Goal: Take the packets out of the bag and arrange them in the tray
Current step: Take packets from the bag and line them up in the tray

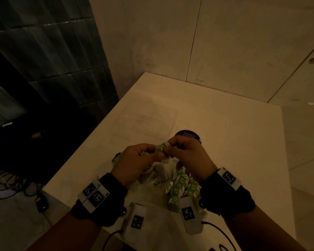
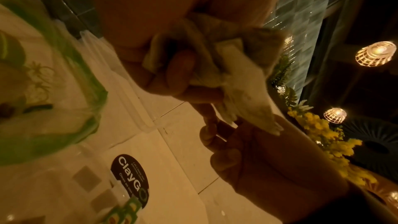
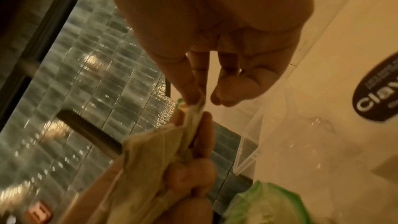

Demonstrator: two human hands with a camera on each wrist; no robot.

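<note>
A: Now, item one, fingers. What do they grasp?

B: Right hand (image 1: 186,156): thumb and forefinger pinch the end of one green-and-white packet (image 1: 162,147); the other fingers (image 3: 234,89) curl loosely and hold nothing. Left hand (image 1: 138,160): fingers curled round a bunch of pale tea bags (image 2: 217,54), thumb and fingertips also on that same packet. Both hands meet at it, raised above the table (image 1: 225,142).

A: Item two, the bag?

B: Clear plastic bag (image 1: 152,194), lying on the table under the hands, near the front edge. Inside it: a stack of green-and-white packets (image 1: 179,187) on the right, several grey tea bags (image 1: 159,173) on the left. Exact count cannot be told.

A: Item three, the tray?

B: Clear plastic tray (image 1: 173,113), on the table just beyond the hands. It is hard to see in the dim light; what lies in it cannot be told.

A: Other entries?

B: One dark round sticker (image 1: 188,135) with white lettering, on the table right of the tray, partly behind the right hand. Black wristbands with white marker blocks on both wrists. Dark tiled wall (image 1: 43,51) to the left; pale panelled wall (image 1: 225,42) behind the table. Cables (image 1: 11,183) on the floor at left. In the left wrist view, hanging lamps (image 2: 375,53) and yellow flowers (image 2: 331,144).
</note>
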